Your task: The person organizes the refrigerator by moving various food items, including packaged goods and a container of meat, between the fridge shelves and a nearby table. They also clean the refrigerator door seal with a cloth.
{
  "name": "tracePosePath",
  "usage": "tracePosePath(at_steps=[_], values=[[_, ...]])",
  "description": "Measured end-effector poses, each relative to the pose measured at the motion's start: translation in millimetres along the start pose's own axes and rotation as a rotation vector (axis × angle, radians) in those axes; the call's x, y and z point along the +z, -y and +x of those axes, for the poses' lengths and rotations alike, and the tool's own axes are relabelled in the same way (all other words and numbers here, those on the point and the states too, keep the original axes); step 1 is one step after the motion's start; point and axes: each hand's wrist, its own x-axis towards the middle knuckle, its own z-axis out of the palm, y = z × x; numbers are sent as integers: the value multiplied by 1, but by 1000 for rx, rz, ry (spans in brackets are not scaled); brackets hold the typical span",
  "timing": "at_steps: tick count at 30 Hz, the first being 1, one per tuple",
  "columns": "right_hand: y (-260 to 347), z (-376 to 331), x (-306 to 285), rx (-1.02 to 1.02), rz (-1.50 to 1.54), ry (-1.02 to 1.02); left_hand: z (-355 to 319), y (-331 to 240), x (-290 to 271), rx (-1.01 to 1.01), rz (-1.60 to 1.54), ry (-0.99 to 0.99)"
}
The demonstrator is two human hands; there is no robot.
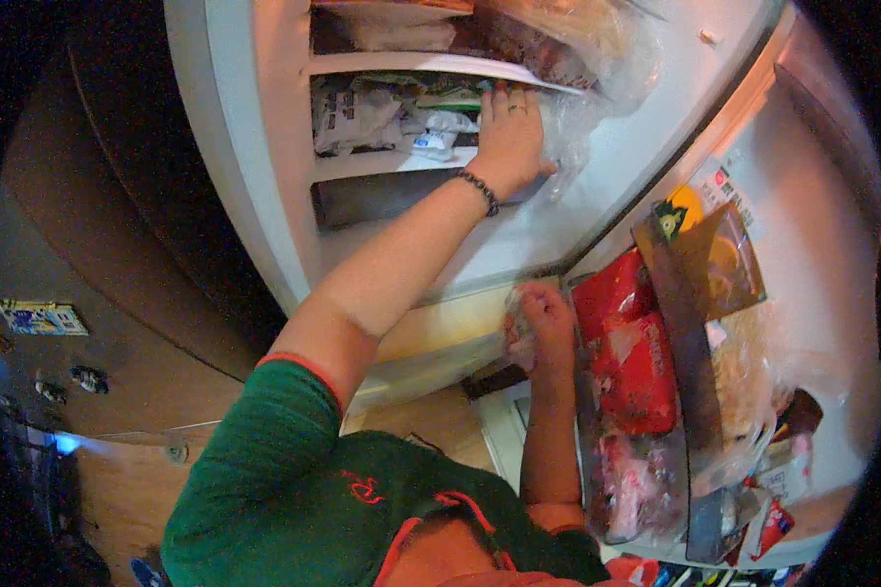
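Observation:
My left hand (512, 132), with a dark beaded bracelet at the wrist, reaches onto a freezer shelf (372, 164). Its fingers are stretched out flat over packed bags, with nothing seen in its grasp. Beside it lie white plastic packets (439, 134) and a pale wrapped bundle (360, 115). A crumpled clear bag (570, 142) hangs at the shelf's right end. Lower down, in front of the open compartment, my right hand (550, 318) has its fingers curled round a small clear plastic bag (519, 331); what the bag contains is too blurred to tell.
The open door (832, 196) stands at the right. Its dark rack (690, 391) bears red packages (631, 362), a pinkish bagged item (628, 479) and several other bags. An upper shelf (431, 64) holds more bagged food. A brown panel (117, 264) lies at the left.

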Motion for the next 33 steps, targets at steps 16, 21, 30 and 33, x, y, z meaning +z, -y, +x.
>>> tracePosePath(at_steps=[16,21,30,33], values=[[-18,94,3,-99,69,-48,39,29,33,349,-245,200],[-2,138,15,-89,439,138,19,29,18,82,-760,94],[-1,122,18,-324,483,146,12,22,-71,-274,-1427,475],[26,110,34,-770,76,-70,20,20,-98,-430,-1431,407]])
